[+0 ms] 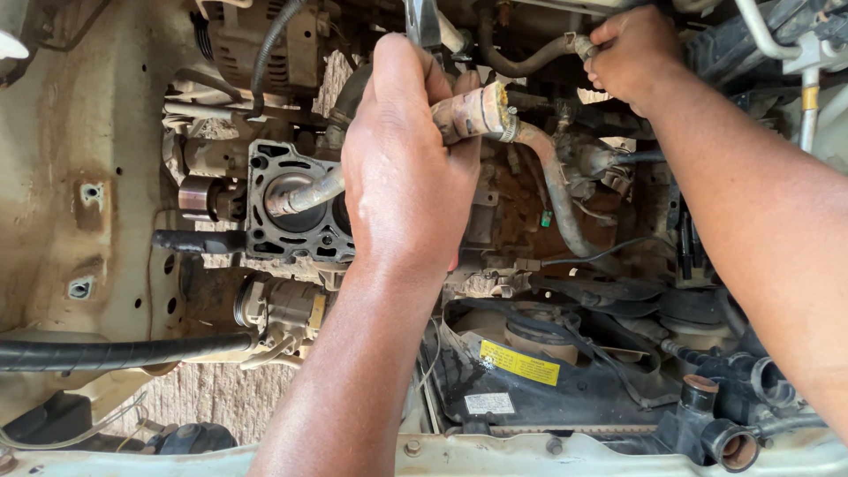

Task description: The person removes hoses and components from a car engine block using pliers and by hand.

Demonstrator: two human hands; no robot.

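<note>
Deep in the engine bay, the left hand (402, 168) has its fingers wrapped round a rusty hose end (473, 113) with a metal clamp, above the engine block (287, 208). The right hand (632, 53) pinches a thinner black hose (530, 60) near the bay's far edge.

One view only, from the head camera, looking steeply down into an open engine bay. It sits close: both forearms run in from the bottom edge and fill much of the frame. The left hand (402, 168) lies dead centre, its fingers (415, 66) pointing away from the lens toward the top edge. The right hand (632, 53) sits up at the top right, nearly cropped. The body panel (79, 203) runs down the left side, well left of the fingers; the radiator shroud (530, 389) lies below them, nearest the camera. No second view shares the scene.
</note>
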